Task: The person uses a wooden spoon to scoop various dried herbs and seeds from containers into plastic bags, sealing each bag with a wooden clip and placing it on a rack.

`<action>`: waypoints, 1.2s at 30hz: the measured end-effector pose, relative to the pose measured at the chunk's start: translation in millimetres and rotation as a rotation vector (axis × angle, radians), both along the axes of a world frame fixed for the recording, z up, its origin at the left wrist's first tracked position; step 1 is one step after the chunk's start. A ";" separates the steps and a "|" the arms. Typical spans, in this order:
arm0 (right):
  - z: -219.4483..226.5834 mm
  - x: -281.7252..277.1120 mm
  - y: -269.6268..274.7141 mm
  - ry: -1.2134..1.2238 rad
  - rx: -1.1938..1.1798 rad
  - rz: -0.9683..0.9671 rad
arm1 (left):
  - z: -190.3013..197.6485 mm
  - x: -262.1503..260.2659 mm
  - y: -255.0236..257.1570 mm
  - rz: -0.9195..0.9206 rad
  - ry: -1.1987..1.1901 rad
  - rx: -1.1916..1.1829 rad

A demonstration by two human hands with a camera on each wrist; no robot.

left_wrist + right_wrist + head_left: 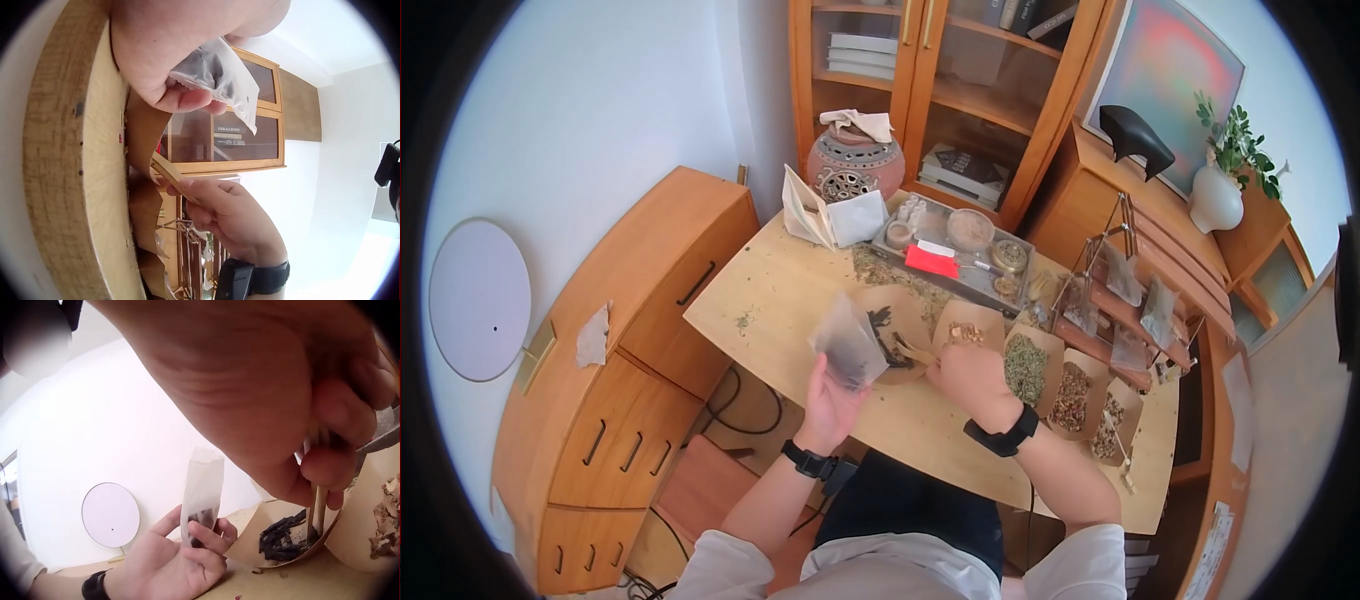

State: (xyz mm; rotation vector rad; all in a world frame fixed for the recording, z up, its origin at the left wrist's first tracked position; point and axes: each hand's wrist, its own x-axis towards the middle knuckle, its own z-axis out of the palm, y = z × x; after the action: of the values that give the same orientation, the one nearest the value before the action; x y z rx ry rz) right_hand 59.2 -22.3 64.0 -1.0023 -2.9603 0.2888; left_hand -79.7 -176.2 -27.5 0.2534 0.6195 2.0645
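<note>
My left hand (pixel 832 408) holds a small translucent bag (pixel 847 345) upright at the left of the paper trays; dark pieces (pixel 203 526) show in its lower part. In the right wrist view the left thumb and fingers grip the bag from both sides. My right hand (pixel 980 385) pinches a pair of light wooden tongs (pixel 317 515). Their tips reach down into a brown paper tray (pixel 908 303), among black, twig-like strips (pixel 281 539). The tips are partly hidden by the strips and the tray's side.
To the right, more paper trays hold pale chips (pixel 965 333), green dried herb (pixel 1025 368) and mixed dried bits (pixel 1072 395). Behind stands a grey tray (pixel 1025 275) with jars and a red packet (pixel 931 262). A rack (pixel 1135 315) with small bags stands at the right.
</note>
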 end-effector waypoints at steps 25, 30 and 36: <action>65.0 9.5 -3.4 0.431 -0.397 -0.003 | 9.5 2.4 -0.3 0.039 -0.044 -0.032; 34.6 13.2 19.3 0.106 -0.097 0.133 | 9.0 1.4 -0.3 0.027 -0.059 -0.014; 8.9 3.5 14.6 0.030 0.046 0.206 | 3.9 -0.8 -0.9 0.010 -0.053 0.003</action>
State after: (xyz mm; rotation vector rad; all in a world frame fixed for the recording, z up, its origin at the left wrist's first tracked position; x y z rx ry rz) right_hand 62.7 -7.7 72.9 -0.6825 -3.0296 0.2323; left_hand -80.5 -177.1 -23.5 0.1967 0.5863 2.0756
